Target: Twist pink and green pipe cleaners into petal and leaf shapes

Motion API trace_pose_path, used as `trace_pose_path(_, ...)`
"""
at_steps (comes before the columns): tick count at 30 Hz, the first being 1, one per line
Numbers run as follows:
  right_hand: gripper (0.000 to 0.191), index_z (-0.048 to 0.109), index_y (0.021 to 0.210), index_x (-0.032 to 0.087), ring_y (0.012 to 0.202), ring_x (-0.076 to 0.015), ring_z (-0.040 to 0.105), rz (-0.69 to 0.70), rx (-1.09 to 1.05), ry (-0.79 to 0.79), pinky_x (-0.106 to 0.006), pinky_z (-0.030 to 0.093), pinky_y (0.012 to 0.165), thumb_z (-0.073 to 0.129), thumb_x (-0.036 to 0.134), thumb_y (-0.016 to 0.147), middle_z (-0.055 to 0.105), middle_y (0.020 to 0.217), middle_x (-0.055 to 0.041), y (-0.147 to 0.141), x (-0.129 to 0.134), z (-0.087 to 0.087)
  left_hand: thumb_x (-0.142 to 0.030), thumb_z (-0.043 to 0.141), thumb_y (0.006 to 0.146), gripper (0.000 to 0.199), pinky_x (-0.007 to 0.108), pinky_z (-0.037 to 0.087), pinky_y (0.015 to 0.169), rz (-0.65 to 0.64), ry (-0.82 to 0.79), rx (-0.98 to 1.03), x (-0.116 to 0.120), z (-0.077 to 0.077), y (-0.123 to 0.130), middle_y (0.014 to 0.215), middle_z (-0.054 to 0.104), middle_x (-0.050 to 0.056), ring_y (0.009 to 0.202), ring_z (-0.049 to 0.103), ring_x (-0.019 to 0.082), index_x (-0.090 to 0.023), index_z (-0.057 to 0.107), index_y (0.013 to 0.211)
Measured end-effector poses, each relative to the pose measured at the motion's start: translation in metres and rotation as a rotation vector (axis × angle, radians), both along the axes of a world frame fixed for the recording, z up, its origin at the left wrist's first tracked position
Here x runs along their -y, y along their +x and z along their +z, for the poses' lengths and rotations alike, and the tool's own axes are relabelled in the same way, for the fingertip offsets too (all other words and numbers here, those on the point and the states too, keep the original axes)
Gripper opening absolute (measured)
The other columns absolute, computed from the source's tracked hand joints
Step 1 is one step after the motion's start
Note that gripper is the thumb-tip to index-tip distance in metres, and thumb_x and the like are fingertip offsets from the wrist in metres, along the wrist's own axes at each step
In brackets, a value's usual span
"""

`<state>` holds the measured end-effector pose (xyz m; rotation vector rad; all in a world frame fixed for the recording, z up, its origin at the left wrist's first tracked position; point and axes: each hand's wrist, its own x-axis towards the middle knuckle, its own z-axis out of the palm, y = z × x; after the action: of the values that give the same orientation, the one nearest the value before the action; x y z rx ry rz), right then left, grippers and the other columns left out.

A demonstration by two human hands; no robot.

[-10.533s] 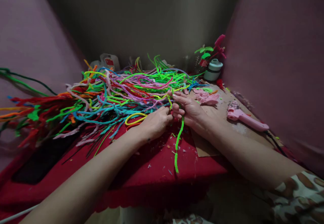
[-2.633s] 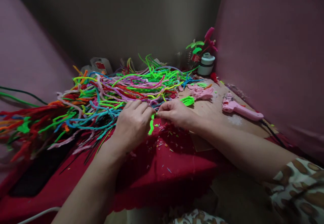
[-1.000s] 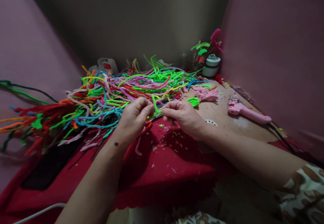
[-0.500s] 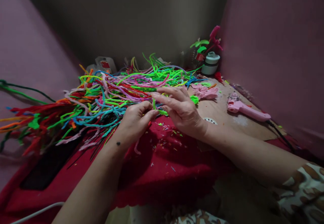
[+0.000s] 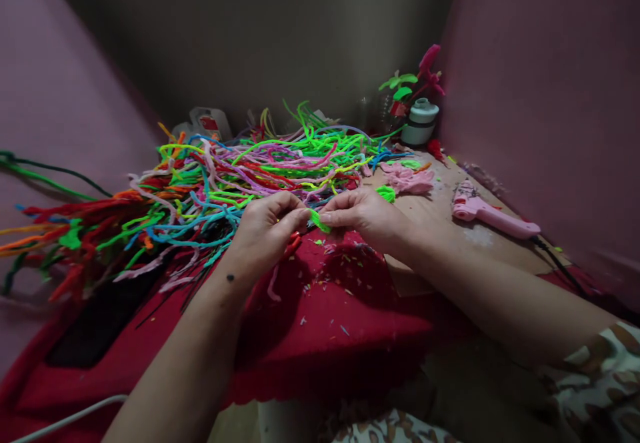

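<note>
A short piece of bright green pipe cleaner (image 5: 320, 221) is held between both hands over the red cloth. My left hand (image 5: 275, 229) pinches its left end between thumb and fingers. On the other end, my right hand (image 5: 363, 216) is closed in a pinch from the right. The piece looks bent or folded; the fingertips hide its ends. Behind the hands spreads a large heap of coloured pipe cleaners (image 5: 280, 156), in green, pink, red, blue and orange. Close by the right wrist lies a small green bundle (image 5: 386, 193).
A pink glue gun (image 5: 495, 219) with a black cord lies on the brown board (image 5: 440, 229) at the right. Pink pieces (image 5: 407, 179), a white-lidded jar (image 5: 420, 121) and a pink flower (image 5: 429, 63) stand behind. A dark flat object (image 5: 100, 323) rests at the left; scraps litter the red cloth (image 5: 320, 336).
My right hand's fingers, stretched out before, have closed onto the green pipe cleaner. That piece now sits more compactly between the two hands. My left hand has kept its pinch.
</note>
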<state>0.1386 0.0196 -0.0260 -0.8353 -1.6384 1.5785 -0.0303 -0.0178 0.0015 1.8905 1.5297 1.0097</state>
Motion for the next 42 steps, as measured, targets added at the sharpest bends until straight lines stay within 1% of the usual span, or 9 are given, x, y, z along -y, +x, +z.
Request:
trace_pose_path(3, 0.009, 0.064, 0.069, 0.013, 0.046, -0.0101, 0.053, 0.070, -0.048, -0.136, -0.024, 0.042, 0.047, 0.065, 0.022, 0.070, 0.061, 0.055, -0.0010, 0.001, -0.003, -0.001, -0.025, 0.055, 0.072, 0.013, 0.022, 0.038, 0.055, -0.014, 0.027, -0.049, 0.000, 0.002, -0.001, 0.057, 0.054, -0.003, 0.055, 0.047, 0.010, -0.016, 0.057, 0.063)
trace_pose_path(10, 0.003, 0.064, 0.066, 0.011, 0.039, -0.0084, 0.051, -0.010, 0.068, -0.093, -0.021, 0.042, 0.039, 0.063, 0.011, 0.069, 0.062, 0.051, -0.0014, -0.002, 0.002, 0.008, -0.027, 0.055, 0.072, 0.015, 0.023, 0.038, 0.058, 0.006, 0.060, -0.103, -0.001, -0.001, -0.001, 0.058, 0.055, -0.003, 0.057, 0.048, 0.011, -0.016, 0.059, 0.063)
trace_pose_path(15, 0.005, 0.065, 0.068, 0.011, 0.040, -0.0087, 0.052, -0.008, 0.073, -0.064, -0.022, 0.043, 0.041, 0.060, 0.011, 0.070, 0.062, 0.053, -0.0010, -0.003, 0.003, 0.004, -0.031, 0.058, 0.070, 0.017, 0.025, 0.039, 0.064, 0.042, 0.169, -0.206, -0.005, -0.004, -0.002, 0.065, 0.059, 0.000, 0.066, 0.051, 0.013, -0.017, 0.062, 0.062)
trace_pose_path(19, 0.010, 0.069, 0.078, 0.012, 0.050, -0.0082, 0.055, 0.046, 0.013, -0.001, -0.022, 0.047, 0.052, 0.062, 0.015, 0.072, 0.064, 0.060, -0.0011, -0.003, 0.002, 0.000, -0.032, 0.058, 0.069, 0.019, 0.022, 0.036, 0.054, 0.032, 0.047, -0.127, -0.005, -0.003, -0.001, 0.058, 0.056, -0.001, 0.056, 0.048, 0.011, -0.016, 0.064, 0.063)
trace_pose_path(21, 0.009, 0.069, 0.077, 0.012, 0.052, -0.0085, 0.056, 0.060, -0.003, -0.006, -0.023, 0.048, 0.055, 0.061, 0.016, 0.072, 0.065, 0.060, -0.0016, -0.004, 0.001, -0.002, -0.032, 0.059, 0.068, 0.019, 0.022, 0.035, 0.051, 0.020, -0.003, -0.082, -0.003, -0.001, 0.001, 0.054, 0.054, -0.002, 0.053, 0.045, 0.010, -0.015, 0.063, 0.060)
trace_pose_path(26, 0.008, 0.064, 0.066, 0.012, 0.045, -0.0093, 0.054, 0.026, 0.043, -0.011, -0.024, 0.048, 0.050, 0.061, 0.017, 0.073, 0.063, 0.054, -0.0012, -0.007, 0.003, -0.005, -0.029, 0.061, 0.065, 0.016, 0.020, 0.027, 0.041, 0.008, -0.149, 0.085, 0.000, 0.000, 0.004, 0.047, 0.047, -0.004, 0.043, 0.037, 0.007, -0.014, 0.061, 0.058)
trace_pose_path(33, 0.010, 0.066, 0.068, 0.011, 0.052, -0.0079, 0.056, -0.038, 0.022, 0.026, -0.022, 0.047, 0.056, 0.063, 0.019, 0.073, 0.064, 0.060, -0.0020, -0.009, 0.007, -0.009, -0.030, 0.062, 0.068, 0.018, 0.018, 0.018, 0.033, -0.048, -0.406, 0.356, -0.005, -0.005, 0.001, 0.039, 0.042, -0.006, 0.031, 0.029, 0.005, -0.016, 0.055, 0.061)
trace_pose_path(37, 0.013, 0.066, 0.069, 0.011, 0.051, -0.0095, 0.057, 0.007, -0.073, -0.162, -0.024, 0.049, 0.052, 0.070, 0.023, 0.067, 0.065, 0.062, -0.0029, -0.010, 0.004, -0.013, -0.027, 0.061, 0.068, 0.016, 0.018, 0.019, 0.034, -0.039, -0.321, 0.315, -0.003, -0.004, 0.003, 0.041, 0.044, -0.006, 0.033, 0.030, 0.004, -0.016, 0.053, 0.061)
trace_pose_path(42, 0.013, 0.064, 0.067, 0.010, 0.047, -0.0113, 0.058, 0.078, -0.094, -0.273, -0.023, 0.046, 0.045, 0.071, 0.021, 0.066, 0.065, 0.057, -0.0045, -0.009, 0.003, -0.014, -0.023, 0.056, 0.070, 0.011, 0.019, 0.031, 0.044, -0.058, 0.014, 0.081, -0.002, -0.008, 0.007, 0.052, 0.049, -0.004, 0.047, 0.040, 0.007, -0.015, 0.056, 0.063)
